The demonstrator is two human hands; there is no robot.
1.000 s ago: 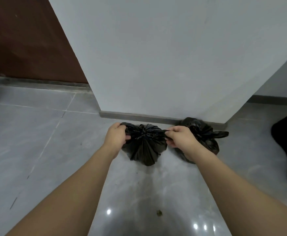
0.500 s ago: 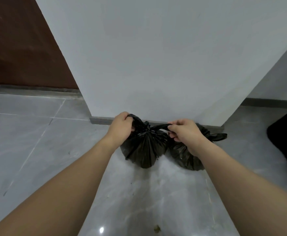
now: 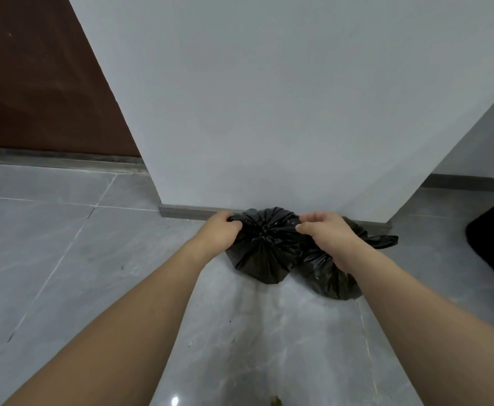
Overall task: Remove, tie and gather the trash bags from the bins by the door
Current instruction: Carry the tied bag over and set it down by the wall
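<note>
Trash bag [image 3: 261, 250] gathered mouth up; gripped by left hand [image 3: 220, 231], pinched by right hand [image 3: 326, 237]. Second bag [image 3: 332, 276] touching right. Previously stretched tails now slack.

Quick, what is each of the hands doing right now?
Left hand: grips the gathered edge of the front trash bag.
Right hand: fingers curled at the same bag's top; whether they pinch any plastic cannot be told.

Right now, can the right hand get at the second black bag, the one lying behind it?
Probably yes. The right hand hovers right over the second bag, nothing between them. It would first have to let go of the front bag it pinches.
</note>
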